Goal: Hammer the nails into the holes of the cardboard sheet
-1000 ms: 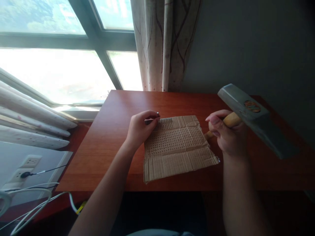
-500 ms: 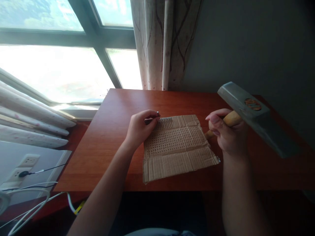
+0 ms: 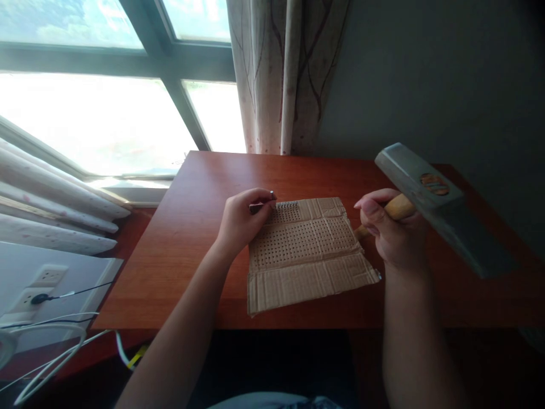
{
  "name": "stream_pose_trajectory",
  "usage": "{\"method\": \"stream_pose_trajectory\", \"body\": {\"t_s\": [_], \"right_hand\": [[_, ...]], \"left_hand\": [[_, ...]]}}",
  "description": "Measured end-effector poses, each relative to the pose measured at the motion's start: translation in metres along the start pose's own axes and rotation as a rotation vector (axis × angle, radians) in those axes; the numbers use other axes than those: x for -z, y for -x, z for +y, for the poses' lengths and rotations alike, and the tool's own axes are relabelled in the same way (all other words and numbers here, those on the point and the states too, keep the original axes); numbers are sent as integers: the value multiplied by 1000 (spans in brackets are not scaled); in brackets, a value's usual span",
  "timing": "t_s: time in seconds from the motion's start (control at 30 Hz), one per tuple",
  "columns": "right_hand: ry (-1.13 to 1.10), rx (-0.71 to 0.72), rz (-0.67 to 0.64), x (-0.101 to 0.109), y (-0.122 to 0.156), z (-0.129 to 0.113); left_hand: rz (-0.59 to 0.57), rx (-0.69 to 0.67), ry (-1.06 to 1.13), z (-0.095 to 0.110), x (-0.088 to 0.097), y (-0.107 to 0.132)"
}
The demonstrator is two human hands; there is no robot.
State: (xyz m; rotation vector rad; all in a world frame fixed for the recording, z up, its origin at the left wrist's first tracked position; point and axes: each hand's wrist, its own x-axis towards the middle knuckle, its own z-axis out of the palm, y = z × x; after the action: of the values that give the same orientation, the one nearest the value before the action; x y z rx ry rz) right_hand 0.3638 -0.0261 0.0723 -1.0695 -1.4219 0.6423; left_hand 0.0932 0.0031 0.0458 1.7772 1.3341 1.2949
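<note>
A sheet of brown corrugated cardboard (image 3: 306, 275) lies on the wooden table, pierced by rows of small round holes. At its far left corner, my left hand (image 3: 244, 218) is closed in a pinch around a small metal rod (image 3: 272, 195); only its shiny top shows above the fingers. My right hand (image 3: 389, 233) wraps the wooden handle of a hammer (image 3: 430, 182) to the right of the cardboard. The hammer's heavy grey steel head is raised and tilted, above the hand and apart from the rod. Part of the handle passes behind the fingers.
The reddish-brown table (image 3: 170, 272) stands by a bright window (image 3: 97, 125) with pale curtains (image 3: 268, 79). At lower left are a wall socket (image 3: 29, 298) with a black plug and several loose white cables (image 3: 55, 363). A dark wall (image 3: 426, 74) rises behind the right side.
The hammer head has dipped very slightly and shifted a little left. My left hand, the rod and the cardboard keep their places.
</note>
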Motion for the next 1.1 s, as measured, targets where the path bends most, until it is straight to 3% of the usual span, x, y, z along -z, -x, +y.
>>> {"method": "stream_pose_trajectory", "body": {"t_s": [0.33,0.53,0.77,0.93,1.1], "right_hand": [[-22,-29,-29,2,0,-2],[-50,-77,35,2,0,-7],[-50,-20,90,-1,-9,-6],[205,-153,-43,5,-16,5],[378,-264,-365,5,-22,-4]], "left_hand": [[-16,-4,-14,-5,-1,-1],[-34,-40,-96,-2,1,0],[-38,-102,-154,-1,2,0],[-34,-95,-108,-6,0,0],[-39,-103,-113,-8,0,0]]}}
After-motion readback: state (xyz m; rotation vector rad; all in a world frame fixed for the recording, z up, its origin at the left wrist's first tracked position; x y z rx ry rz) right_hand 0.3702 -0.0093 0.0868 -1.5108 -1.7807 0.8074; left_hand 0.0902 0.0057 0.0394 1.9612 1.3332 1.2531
